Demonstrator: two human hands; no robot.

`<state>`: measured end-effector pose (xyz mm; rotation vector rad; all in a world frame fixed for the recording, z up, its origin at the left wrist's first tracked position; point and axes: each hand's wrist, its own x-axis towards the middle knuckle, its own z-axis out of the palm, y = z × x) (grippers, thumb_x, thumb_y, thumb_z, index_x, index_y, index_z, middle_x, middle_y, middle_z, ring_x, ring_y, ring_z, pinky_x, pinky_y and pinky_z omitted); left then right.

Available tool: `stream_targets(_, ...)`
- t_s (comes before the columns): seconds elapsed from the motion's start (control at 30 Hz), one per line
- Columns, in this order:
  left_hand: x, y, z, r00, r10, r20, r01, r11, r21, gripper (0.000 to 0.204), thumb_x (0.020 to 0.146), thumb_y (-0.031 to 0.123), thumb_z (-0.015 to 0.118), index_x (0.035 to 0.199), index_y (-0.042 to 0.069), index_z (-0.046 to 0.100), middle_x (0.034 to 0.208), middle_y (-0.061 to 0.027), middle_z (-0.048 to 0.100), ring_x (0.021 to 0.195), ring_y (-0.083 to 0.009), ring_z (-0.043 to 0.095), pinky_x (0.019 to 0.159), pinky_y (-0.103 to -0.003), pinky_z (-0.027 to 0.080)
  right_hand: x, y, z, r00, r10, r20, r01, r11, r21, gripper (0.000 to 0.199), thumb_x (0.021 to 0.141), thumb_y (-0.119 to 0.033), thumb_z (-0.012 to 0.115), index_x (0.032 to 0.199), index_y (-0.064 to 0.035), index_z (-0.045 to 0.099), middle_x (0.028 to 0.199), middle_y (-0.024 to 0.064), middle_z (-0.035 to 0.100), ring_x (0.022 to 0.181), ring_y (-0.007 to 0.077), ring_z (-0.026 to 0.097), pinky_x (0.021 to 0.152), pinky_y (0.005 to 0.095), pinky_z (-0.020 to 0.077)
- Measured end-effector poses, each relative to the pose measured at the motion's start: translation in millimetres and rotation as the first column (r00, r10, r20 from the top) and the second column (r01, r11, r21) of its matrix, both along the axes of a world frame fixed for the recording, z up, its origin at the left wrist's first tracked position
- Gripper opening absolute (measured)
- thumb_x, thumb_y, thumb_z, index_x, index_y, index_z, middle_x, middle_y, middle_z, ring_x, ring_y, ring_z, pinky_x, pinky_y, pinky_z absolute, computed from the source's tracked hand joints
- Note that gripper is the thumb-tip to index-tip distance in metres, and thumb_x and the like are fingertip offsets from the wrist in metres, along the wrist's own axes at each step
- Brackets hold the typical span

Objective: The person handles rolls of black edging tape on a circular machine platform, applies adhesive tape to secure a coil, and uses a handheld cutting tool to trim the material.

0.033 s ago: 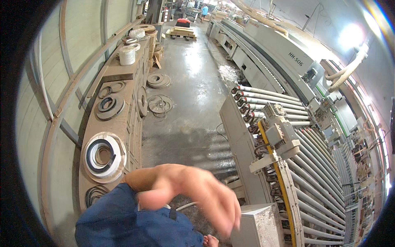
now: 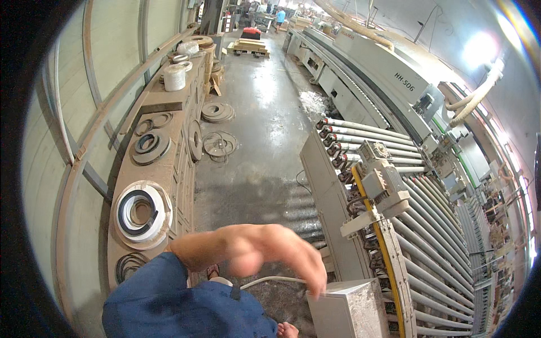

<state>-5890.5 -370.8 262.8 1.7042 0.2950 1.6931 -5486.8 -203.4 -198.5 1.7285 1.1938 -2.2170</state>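
My left hand (image 2: 270, 248) reaches across the front of my body from a dark blue sleeve (image 2: 152, 287). Its thumb is apart from the bent, downward-pointing fingers, and nothing shows in its grasp. Motion blurs it a little. The fingertips overlap the corner of a dusty white metal box (image 2: 349, 310); whether they touch it I cannot tell. Of my right hand (image 2: 288, 330), only what look like a few fingertips show at the lower edge, by my shirt. The rest of it is hidden.
On the left, a long dusty bench (image 2: 177, 129) carries rolls of edge banding (image 2: 143, 214) and a white tub (image 2: 174, 77). Coils (image 2: 218, 145) lie on the floor beside it. A roller conveyor (image 2: 434, 242) and long machine (image 2: 389, 67) line the right. A pallet (image 2: 249, 48) stands far ahead.
My left hand has turned slightly. Its thumb has swung to the right, and a sandalled foot and more of a pale hose now show below it.
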Motion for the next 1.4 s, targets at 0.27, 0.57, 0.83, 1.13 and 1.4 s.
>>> stream_targets(0.27,30,32,-215,0.885,0.138,-0.444,-0.462,0.153,-0.873,0.044,0.097,0.039,0.059,0.118,0.001,0.067,0.111,-0.0095,0.069,0.102,-0.0190,0.064,0.091,-0.034,0.050,48,-22,-6,0.966,-0.259,-0.007,0.258,0.963,0.081,0.024,0.093,-0.032,0.063,0.091,-0.0082,0.069,0.076,0.0016,0.065,0.058,0.0105,0.053,0.050,0.0279,0.0411)
stream_targets(0.57,78,90,-226,0.869,0.133,-0.478,-0.496,0.252,-0.831,0.044,0.095,0.039,0.060,0.118,0.003,0.067,0.107,-0.0100,0.071,0.102,-0.0208,0.064,0.092,-0.035,0.048,141,-31,-83,0.919,0.027,0.393,-0.041,0.999,0.025,0.038,0.092,-0.042,0.061,0.074,-0.0078,0.065,0.066,0.0032,0.055,0.058,0.0183,0.049,0.052,0.0373,0.0393)
stream_targets(0.83,142,151,-213,0.863,-0.026,-0.505,-0.330,0.728,-0.601,0.028,0.091,0.025,0.060,0.101,0.000,0.066,0.095,-0.0147,0.069,0.091,-0.0271,0.065,0.081,-0.038,0.050,2,-3,57,0.996,-0.061,-0.061,0.075,0.961,0.266,0.039,0.097,-0.042,0.055,0.094,-0.0035,0.063,0.086,0.0089,0.061,0.077,0.0220,0.056,0.069,0.0396,0.0452)
stream_targets(1.13,250,172,-175,0.866,-0.105,-0.488,0.140,0.989,0.037,0.020,0.086,0.025,0.067,0.096,0.008,0.070,0.088,-0.0131,0.067,0.084,-0.0338,0.065,0.072,-0.045,0.052,-173,-27,225,0.723,0.045,-0.689,0.140,0.968,0.210,0.048,0.102,-0.042,0.048,0.116,0.0012,0.062,0.109,0.0154,0.067,0.099,0.0263,0.065,0.088,0.0422,0.0519)
stream_targets(1.4,243,127,-156,0.819,-0.206,-0.535,0.279,0.958,0.058,0.026,0.088,0.020,0.062,0.107,0.002,0.061,0.091,-0.0130,0.061,0.087,-0.0336,0.060,0.074,-0.043,0.050,-225,-45,198,0.615,-0.011,-0.789,-0.279,0.932,-0.230,0.049,0.104,-0.039,0.045,0.128,0.0014,0.057,0.126,0.0134,0.062,0.118,0.0225,0.058,0.103,0.0366,0.0449)
